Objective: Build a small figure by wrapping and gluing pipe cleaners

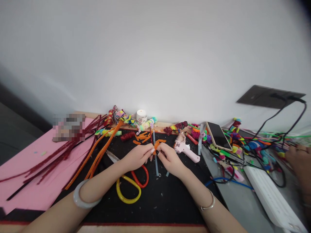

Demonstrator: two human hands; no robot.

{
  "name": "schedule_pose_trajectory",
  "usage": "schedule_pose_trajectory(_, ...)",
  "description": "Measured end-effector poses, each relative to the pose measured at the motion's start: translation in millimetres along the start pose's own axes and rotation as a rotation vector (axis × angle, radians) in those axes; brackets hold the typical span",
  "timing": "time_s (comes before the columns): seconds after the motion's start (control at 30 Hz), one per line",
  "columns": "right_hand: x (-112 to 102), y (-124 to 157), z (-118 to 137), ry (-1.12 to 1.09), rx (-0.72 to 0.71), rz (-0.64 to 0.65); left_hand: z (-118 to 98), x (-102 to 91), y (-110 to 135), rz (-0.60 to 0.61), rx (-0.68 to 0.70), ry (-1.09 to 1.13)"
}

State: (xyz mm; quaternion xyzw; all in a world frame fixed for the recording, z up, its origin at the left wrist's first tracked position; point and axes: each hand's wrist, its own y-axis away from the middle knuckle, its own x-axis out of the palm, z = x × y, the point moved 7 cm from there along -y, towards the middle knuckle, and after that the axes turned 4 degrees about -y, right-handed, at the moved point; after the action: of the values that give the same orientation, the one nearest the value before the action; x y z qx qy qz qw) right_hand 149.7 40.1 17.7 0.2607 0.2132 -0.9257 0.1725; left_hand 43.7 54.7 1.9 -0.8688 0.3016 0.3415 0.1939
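Note:
Above the black mat (170,200), my left hand (139,155) and my right hand (168,157) meet, fingertips pinched on a small orange piece of pipe cleaner (156,146). Its lower part is hidden by my fingers. Just behind lie several short orange pipe cleaner pieces (143,138) and a dark red glittery roll (127,136). Under my left forearm rest scissors (128,191) with one yellow and one red handle loop. A pale pink glue gun (187,150) lies right of my right hand. Thin translucent strips (156,166) lie beneath my hands.
Long orange pipe cleaners (104,152) and dark red ones (70,142) spread leftward over a pink sheet (29,165). A phone (219,136), cables, colourful pipe cleaner figures and a white power strip (272,197) are on the right. Another person's hand (300,161) is at the right edge.

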Motion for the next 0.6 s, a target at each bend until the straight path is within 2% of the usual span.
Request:
schedule_pose_trajectory(0.3,1.3,0.3,-1.1,-0.004,0.007,0.015,-1.0,-0.4,0.8,0.0,-0.007,-0.026)
schedule_pose_trajectory(0.6,-2.1,0.4,-1.2,0.007,0.005,-0.027,-2.1,-1.4,0.3,-0.009,-0.019,-0.031)
